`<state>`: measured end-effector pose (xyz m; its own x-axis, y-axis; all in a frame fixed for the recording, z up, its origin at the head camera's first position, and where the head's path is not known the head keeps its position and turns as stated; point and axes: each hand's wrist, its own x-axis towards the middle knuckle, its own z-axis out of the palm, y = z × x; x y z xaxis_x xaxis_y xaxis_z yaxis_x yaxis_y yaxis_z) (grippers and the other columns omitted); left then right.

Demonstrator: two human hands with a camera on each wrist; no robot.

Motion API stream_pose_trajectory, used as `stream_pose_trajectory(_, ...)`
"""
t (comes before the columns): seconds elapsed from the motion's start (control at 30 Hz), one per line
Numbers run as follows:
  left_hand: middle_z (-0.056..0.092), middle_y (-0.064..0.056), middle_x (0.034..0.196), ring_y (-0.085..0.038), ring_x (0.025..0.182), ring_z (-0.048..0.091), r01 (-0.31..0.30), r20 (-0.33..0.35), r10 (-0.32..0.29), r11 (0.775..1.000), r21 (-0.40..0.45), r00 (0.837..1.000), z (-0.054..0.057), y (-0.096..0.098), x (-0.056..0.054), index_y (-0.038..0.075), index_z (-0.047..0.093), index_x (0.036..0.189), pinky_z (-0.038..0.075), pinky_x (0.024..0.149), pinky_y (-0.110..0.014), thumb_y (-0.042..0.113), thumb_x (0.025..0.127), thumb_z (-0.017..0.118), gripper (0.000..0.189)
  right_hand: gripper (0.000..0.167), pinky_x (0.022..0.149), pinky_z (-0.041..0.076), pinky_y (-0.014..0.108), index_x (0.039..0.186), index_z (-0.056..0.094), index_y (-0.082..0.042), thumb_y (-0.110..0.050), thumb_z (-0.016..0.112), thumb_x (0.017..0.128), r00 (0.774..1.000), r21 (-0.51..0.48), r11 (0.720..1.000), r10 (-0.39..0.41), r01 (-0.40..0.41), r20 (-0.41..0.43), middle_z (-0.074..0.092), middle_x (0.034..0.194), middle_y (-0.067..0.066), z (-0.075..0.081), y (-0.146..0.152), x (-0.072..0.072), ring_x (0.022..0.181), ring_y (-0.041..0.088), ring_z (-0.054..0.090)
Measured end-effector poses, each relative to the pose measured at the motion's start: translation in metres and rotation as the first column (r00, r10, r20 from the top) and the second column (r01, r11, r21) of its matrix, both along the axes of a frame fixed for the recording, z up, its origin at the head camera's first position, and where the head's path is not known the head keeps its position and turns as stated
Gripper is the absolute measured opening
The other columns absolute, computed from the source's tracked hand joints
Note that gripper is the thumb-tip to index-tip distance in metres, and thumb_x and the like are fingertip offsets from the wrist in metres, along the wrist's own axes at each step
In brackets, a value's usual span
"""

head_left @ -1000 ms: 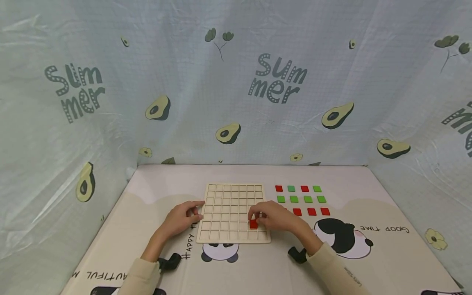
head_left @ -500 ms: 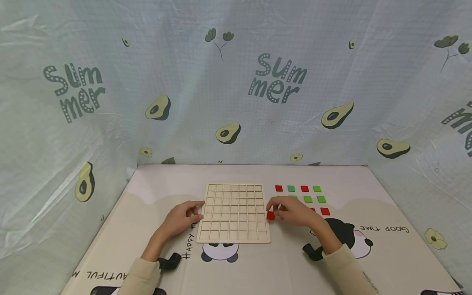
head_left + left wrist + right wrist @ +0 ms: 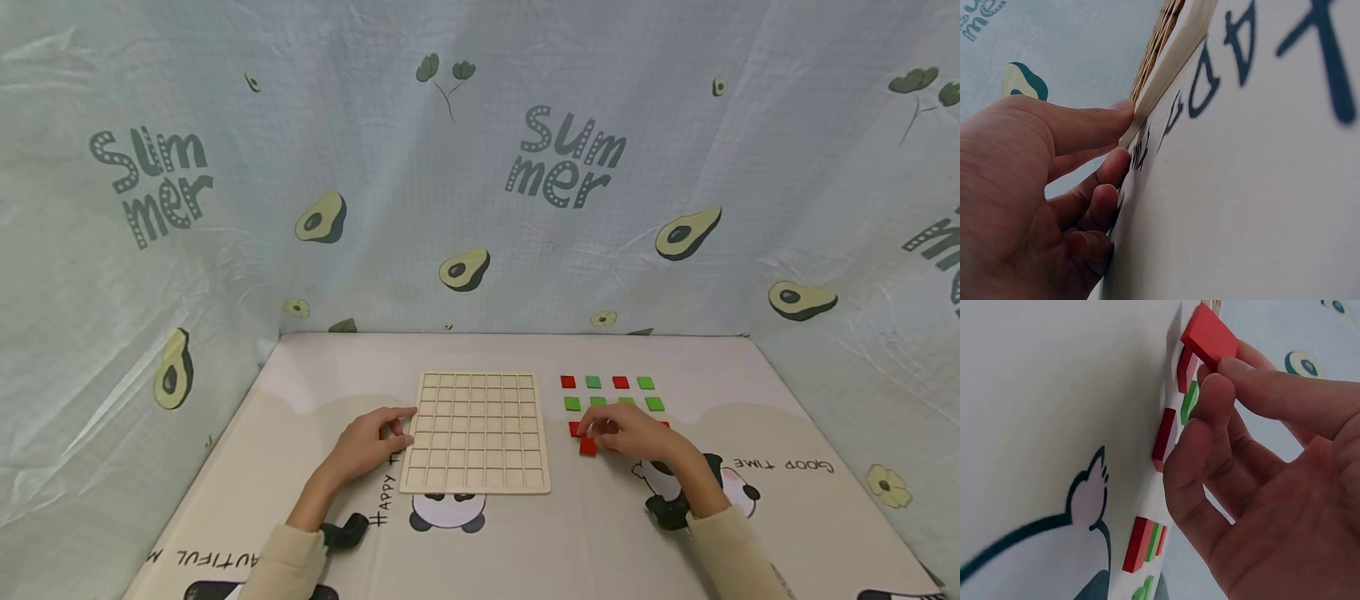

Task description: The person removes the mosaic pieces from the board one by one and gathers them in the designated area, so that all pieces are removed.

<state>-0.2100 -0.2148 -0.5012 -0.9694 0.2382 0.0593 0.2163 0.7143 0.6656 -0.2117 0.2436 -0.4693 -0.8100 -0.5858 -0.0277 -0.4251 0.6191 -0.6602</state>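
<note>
A wooden grid board point(image 3: 480, 490) lies on the table in the head view, and no tile shows in its cells. My left hand point(image 3: 367, 446) touches the board's left edge with thumb and index finger spread apart. The left wrist view shows the board's edge point(image 3: 1172, 62) at the fingertips. To the board's right, my right hand point(image 3: 626, 432) pinches a red square tile point(image 3: 588, 447) between thumb and fingers. That tile point(image 3: 1209, 336) is tilted in the right wrist view. Beneath and beyond the right hand, red tiles point(image 3: 574, 429) are partly hidden.
Behind the right hand stand rows of tiles: a green tile point(image 3: 572, 404), a red tile point(image 3: 567, 382), a teal-green tile point(image 3: 593, 382) and several others. A printed cloth point(image 3: 480, 550) covers the table. A patterned curtain point(image 3: 390, 167) encloses the back and sides.
My right hand has moved right with the red tile, from over the board's lower right cells to beside the front row of tiles. The left hand has stayed at the board's edge.
</note>
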Motion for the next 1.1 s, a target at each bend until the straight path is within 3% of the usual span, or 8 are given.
stream_pose_trajectory(0.3,0.062,0.005,0.089,-0.009,0.069,0.049,0.010,0.000,-0.010,1.000,0.001,1.000,-0.001,0.000,0.000,0.013,0.068,0.137,0.039,0.063,-0.024,0.023,0.093,0.076,0.046,0.023,0.064,0.046,0.023,0.103,0.073,-0.016,0.000,0.060,0.095,0.995,-0.003,1.000,0.005,-0.005,0.098,0.059,0.079,-0.002,-0.006,-0.002,0.005,0.072,0.008,0.054)
stream_pose_trajectory(0.6,0.062,0.005,0.089,-0.010,0.069,0.049,0.005,0.000,-0.005,1.000,0.000,1.000,0.000,0.000,0.000,0.013,0.068,0.137,0.038,0.063,-0.025,0.023,0.093,0.076,0.046,0.019,0.066,0.048,0.024,0.102,0.073,-0.016,-0.001,0.066,0.092,0.995,-0.008,1.000,0.025,-0.024,0.098,0.063,0.083,-0.001,-0.003,-0.006,0.007,0.076,0.011,0.057)
stream_pose_trajectory(0.8,0.062,0.005,0.089,-0.010,0.070,0.050,-0.001,0.000,0.001,1.000,-0.005,1.000,0.001,-0.001,0.001,0.013,0.068,0.137,0.039,0.063,-0.025,0.023,0.093,0.076,0.046,0.019,0.067,0.049,0.024,0.100,0.073,-0.016,-0.004,0.073,0.086,0.995,0.006,1.000,0.008,-0.009,0.101,0.063,0.085,-0.002,-0.003,-0.009,0.007,0.079,0.012,0.057)
stream_pose_trajectory(1.1,0.062,0.005,0.090,-0.011,0.070,0.050,-0.008,0.005,0.008,1.000,-0.005,1.000,0.001,0.000,0.001,0.014,0.068,0.137,0.038,0.063,-0.025,0.024,0.092,0.077,0.046,0.018,0.067,0.051,0.025,0.098,0.072,-0.017,-0.004,0.075,0.086,0.994,0.031,0.999,-0.022,0.018,0.104,0.064,0.086,-0.003,-0.003,-0.010,0.008,0.079,0.011,0.058)
